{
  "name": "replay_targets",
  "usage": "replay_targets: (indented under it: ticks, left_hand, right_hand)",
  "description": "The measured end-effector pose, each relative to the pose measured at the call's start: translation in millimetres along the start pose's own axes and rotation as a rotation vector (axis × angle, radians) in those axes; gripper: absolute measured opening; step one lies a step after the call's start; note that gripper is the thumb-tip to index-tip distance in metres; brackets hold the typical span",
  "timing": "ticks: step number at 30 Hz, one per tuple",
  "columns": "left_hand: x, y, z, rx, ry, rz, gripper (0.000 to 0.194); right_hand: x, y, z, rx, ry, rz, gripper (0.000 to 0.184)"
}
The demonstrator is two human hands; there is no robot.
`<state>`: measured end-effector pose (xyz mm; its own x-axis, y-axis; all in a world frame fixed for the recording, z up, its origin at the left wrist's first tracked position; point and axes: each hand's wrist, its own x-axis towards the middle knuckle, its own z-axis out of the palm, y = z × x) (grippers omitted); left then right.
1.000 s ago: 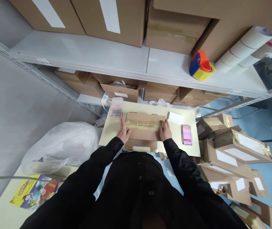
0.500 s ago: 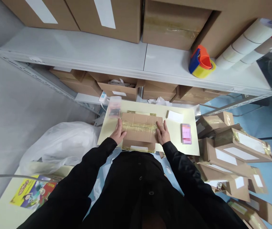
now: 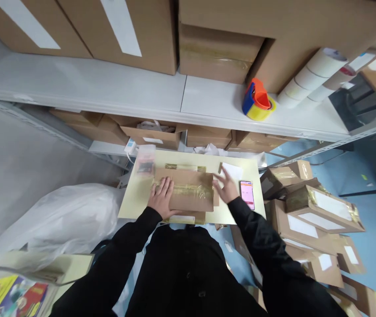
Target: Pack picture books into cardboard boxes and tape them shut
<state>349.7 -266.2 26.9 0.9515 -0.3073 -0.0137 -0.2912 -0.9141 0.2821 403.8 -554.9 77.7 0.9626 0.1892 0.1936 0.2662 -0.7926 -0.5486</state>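
A brown cardboard box [image 3: 191, 198] with shiny tape along its middle lies on the small cream table [image 3: 128, 204]. Under it, part of another taped cardboard piece [image 3: 201, 217] shows at the front and back. My left hand [image 3: 162, 198] rests flat on the box's left end, fingers spread. Just off the right end, my right hand [image 3: 225, 187] hovers with its fingers apart and nothing in them. Close to its fingertips lies a stack of white labels [image 3: 233, 171]. A phone [image 3: 247, 195] with a pink screen lies to the right of that hand.
A shelf [image 3: 125, 97] above the table's far side holds large cartons and a tape dispenser [image 3: 258, 101] beside stacked tape rolls [image 3: 310, 77]. Taped boxes [image 3: 320, 207] are piled on the right. At left are a white plastic bag [image 3: 65, 215] and a colourful printed package [image 3: 12, 297].
My right hand has lifted off the box's right end and moved towards the white labels. My left hand has gone from the box's left edge to flat on its top. The view has shifted.
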Motion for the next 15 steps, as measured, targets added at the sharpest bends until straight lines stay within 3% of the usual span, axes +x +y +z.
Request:
replay_targets:
  ticks: [4,6,8,10,13,15]
  left_hand:
    - [-2,-6,5.2,-0.018,0.021,0.015,0.111]
    - [-2,-6,5.6,-0.008,0.028,0.013,0.111]
    - [-1,-6,5.4,0.005,0.027,0.014,0.11]
    - [-1,-6,5.3,0.017,0.019,0.017,0.109]
    - [-1,-7,5.3,0.03,0.017,0.027,0.107]
    - [-2,-8,5.3,0.022,0.018,0.044,0.106]
  right_hand:
    - [104,-3,-110,-0.191,0.326,-0.08,0.048]
    - [163,0,-144,-0.284,0.429,-0.045,0.06]
    - [214,9,-151,-0.339,0.42,0.034,0.066]
    - [250,22,-141,-0.358,0.401,0.084,0.067]
    - [275,41,-121,-0.38,0.398,0.187,0.062]
    - [273,45,-120,-0.385,0.376,0.156,0.057]
